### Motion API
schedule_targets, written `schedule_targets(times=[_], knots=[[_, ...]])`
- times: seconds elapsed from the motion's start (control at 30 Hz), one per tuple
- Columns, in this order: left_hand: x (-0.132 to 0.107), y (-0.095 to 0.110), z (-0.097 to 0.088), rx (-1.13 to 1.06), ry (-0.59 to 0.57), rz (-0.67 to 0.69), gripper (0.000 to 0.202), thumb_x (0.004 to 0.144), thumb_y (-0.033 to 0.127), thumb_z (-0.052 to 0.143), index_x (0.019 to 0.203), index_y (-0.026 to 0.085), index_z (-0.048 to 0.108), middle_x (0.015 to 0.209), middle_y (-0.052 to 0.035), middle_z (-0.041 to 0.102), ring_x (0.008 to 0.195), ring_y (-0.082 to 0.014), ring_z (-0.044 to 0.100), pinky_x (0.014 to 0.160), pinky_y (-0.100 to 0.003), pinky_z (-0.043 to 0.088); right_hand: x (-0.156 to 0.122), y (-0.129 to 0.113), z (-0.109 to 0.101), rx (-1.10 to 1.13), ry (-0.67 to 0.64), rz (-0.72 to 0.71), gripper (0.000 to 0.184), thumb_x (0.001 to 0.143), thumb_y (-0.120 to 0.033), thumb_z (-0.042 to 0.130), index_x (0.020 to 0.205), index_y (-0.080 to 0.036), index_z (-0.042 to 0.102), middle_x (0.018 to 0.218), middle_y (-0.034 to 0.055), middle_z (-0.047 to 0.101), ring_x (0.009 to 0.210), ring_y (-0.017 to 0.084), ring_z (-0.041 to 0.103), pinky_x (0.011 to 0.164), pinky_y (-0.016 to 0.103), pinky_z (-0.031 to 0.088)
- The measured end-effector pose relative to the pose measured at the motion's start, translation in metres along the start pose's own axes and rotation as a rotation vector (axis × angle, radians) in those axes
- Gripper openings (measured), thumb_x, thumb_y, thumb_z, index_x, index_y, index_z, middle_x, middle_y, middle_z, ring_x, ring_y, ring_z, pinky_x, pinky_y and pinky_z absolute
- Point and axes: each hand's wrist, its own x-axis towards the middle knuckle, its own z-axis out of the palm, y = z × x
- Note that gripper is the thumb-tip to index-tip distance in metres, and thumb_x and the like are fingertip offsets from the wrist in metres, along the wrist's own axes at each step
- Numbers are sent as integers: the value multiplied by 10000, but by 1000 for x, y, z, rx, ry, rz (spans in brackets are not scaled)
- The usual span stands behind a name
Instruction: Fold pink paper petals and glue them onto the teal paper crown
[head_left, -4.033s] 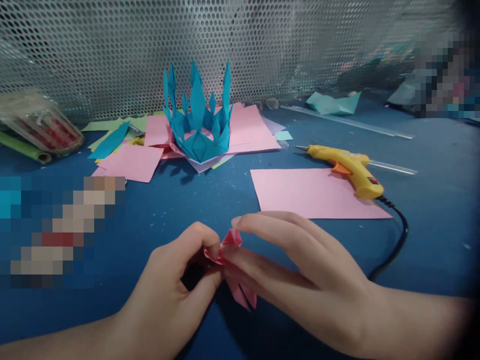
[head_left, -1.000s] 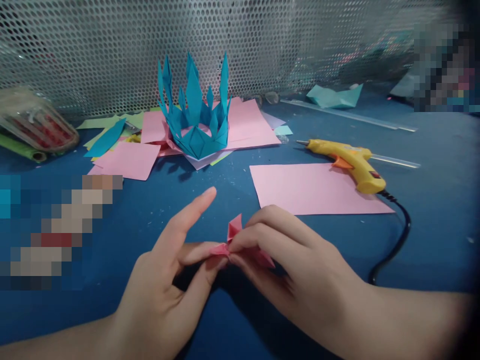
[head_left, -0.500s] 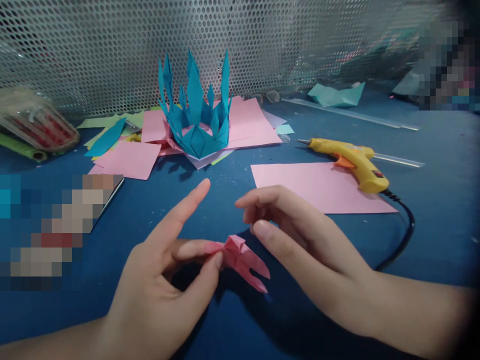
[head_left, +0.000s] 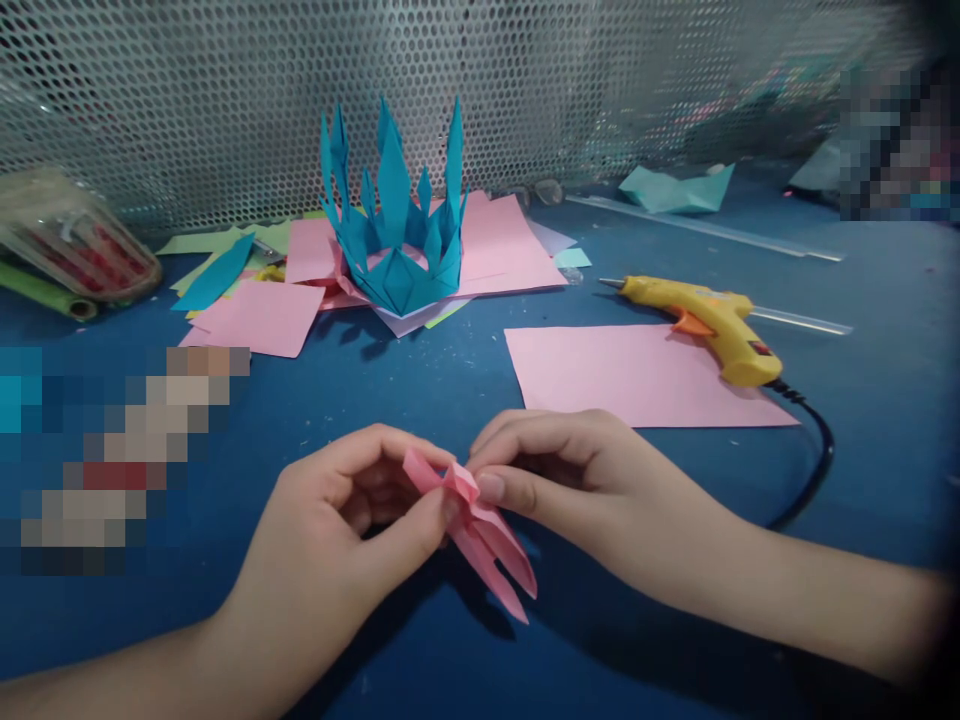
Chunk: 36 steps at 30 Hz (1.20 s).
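A small folded piece of pink paper [head_left: 499,555], with two pointed flaps hanging down to the right, is held above the blue table. My left hand [head_left: 345,530] pinches its upper left part between thumb and fingers. From the other side, my right hand [head_left: 577,480] grips its top fold with thumb and forefinger. Part of the paper is hidden behind my fingertips. Behind both hands stands a blue folded-paper crown [head_left: 397,240] with tall spikes.
A yellow glue gun [head_left: 697,315] with a black cord rests on a pink sheet [head_left: 585,370] at right. Several paper sheets [head_left: 259,320] lie around the crown. A clear jar [head_left: 82,235] is tipped at left. A perforated metal panel [head_left: 225,120] rises behind.
My right hand has come in to the left and taken hold of the pink paper. My left forefinger, raised before, has bent down onto it. The paper has tilted more steeply.
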Motion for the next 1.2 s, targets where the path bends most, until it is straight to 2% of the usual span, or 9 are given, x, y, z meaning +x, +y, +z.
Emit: schedule_targets(times=[0.1, 0.33, 0.6, 0.77, 0.9, 1.07, 1.2], knots=[[2, 3, 0, 48, -1, 26, 117, 738, 145, 729, 663, 222, 681, 660, 74, 747, 601, -73, 713, 579, -78, 545, 0, 0, -1, -4, -9, -6, 184, 901, -275, 664, 752, -180, 718, 742, 5, 697, 658, 116, 640, 603, 191, 530], [-3, 2, -3, 117, -34, 61, 152, 779, 187, 706, 644, 226, 647, 681, 67, 673, 623, -75, 644, 586, -100, 517, 1, 3, 1, -159, 7, -141, 157, 905, -179, 678, 763, -186, 744, 761, -3, 688, 672, 93, 651, 621, 168, 516], [2, 4, -4, 132, -126, 1, 203, 844, 285, 658, 652, 218, 659, 637, 28, 653, 582, -130, 612, 562, -199, 510, -1, 0, 4, -184, -78, -187, 124, 886, -136, 720, 775, -176, 757, 787, 1, 702, 707, 99, 679, 675, 181, 545], [3, 5, 1, 154, -26, -24, 267, 786, 489, 739, 752, 226, 705, 596, -2, 671, 603, -199, 662, 556, -266, 545, -1, 1, 3, -246, -98, -226, 144, 945, -182, 662, 816, -163, 722, 801, 10, 681, 734, 106, 657, 698, 194, 533], [1, 6, 7, 151, -8, -38, 329, 774, 556, 735, 804, 229, 718, 568, -4, 667, 603, -213, 677, 545, -274, 553, -2, 2, 3, -284, -75, -264, 218, 978, -221, 618, 774, -169, 675, 764, 4, 661, 680, 105, 625, 651, 201, 516], [-3, 5, 6, 118, -16, -61, 305, 774, 530, 747, 776, 228, 703, 538, 3, 651, 568, -200, 662, 516, -263, 541, -2, 4, 3, -277, 8, -307, 219, 964, -190, 613, 747, -180, 647, 728, -2, 647, 644, 101, 608, 611, 192, 494], [-2, 2, 0, 69, -81, -67, 219, 821, 386, 710, 679, 228, 658, 572, 16, 651, 554, -149, 624, 527, -225, 522, -3, 6, 1, -290, 13, -310, 233, 973, -179, 602, 741, -180, 624, 732, -5, 643, 653, 97, 607, 612, 184, 492]])
